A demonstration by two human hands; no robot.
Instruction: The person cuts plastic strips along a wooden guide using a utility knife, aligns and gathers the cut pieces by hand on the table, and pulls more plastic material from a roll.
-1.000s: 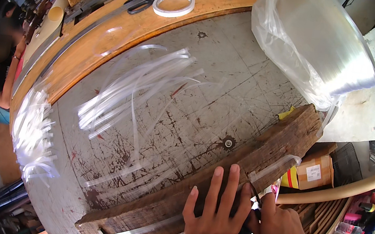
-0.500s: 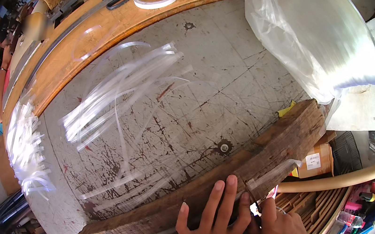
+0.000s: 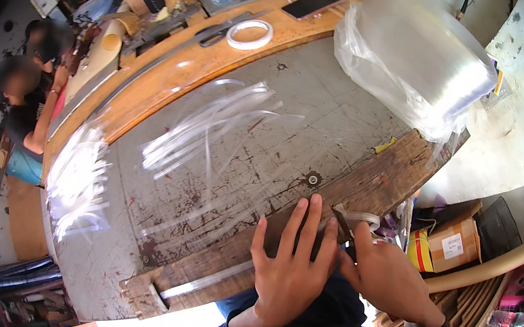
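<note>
A worn wooden plank (image 3: 375, 182) lies along the table's near edge. A clear plastic strip (image 3: 206, 282) runs along it, passing under my left hand (image 3: 292, 260). That hand is open, its fingers stretched and pressed flat on the wood. Just right of its fingertips, my right hand (image 3: 389, 276) is closed round a knife (image 3: 344, 222), whose dark, narrow blade crosses the strip's line. The handle is mostly hidden in my fingers. Beyond the blade, the strip's free end (image 3: 364, 217) curls over my right hand. A small metal piece (image 3: 157, 296) stands at the plank's left end.
Loose clear strips (image 3: 203, 132) lie mid-table, with a thick bundle (image 3: 80, 179) at the left edge. A bagged plastic roll (image 3: 421, 59) stands far right. Tape (image 3: 250, 35), scissors (image 3: 212, 39) and a phone (image 3: 315, 4) lie behind. A carton (image 3: 453, 245) sits right; two people work left.
My view has shifted, showing more of the far side and my own body. Both hands stay at the plank with the knife. The strip's free end now bends toward my right hand.
</note>
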